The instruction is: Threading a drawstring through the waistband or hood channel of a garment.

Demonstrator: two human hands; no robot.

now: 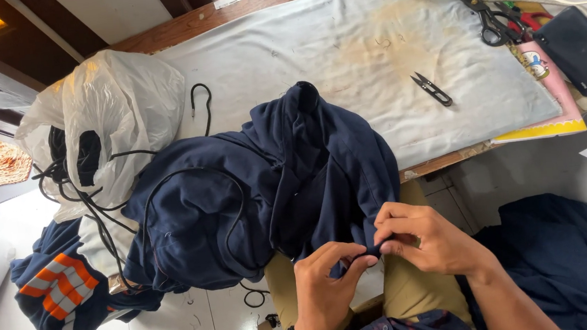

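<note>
My left hand [330,283] and right hand [426,238] meet just off the near edge of the table [235,2], over my lap. Both are closed in a fingertip pinch on 1 small fold at the hem of the navy garment [293,165]. Whether a cord end sits inside that pinch, I cannot tell.

Risks:
1. The garment is heaped on the table's near edge and hangs toward my knees. A hard pull on the hem could drag the heap off the edge.
2. A black cord [189,196] loops across the heap and trails to the floor. It could snag or slide off as the cloth moves.
3. More cords spill from the white plastic bag [116,110] at the left end. A tangle there could tip the bag.

Room: the grey pad [339,46] lies open beyond the heap, with only the thread snips [432,89] on it. The scissors [491,20] and a dark pouch [580,51] crowd the far right corner. A second navy pile [575,260] lies on the floor at my right.
</note>
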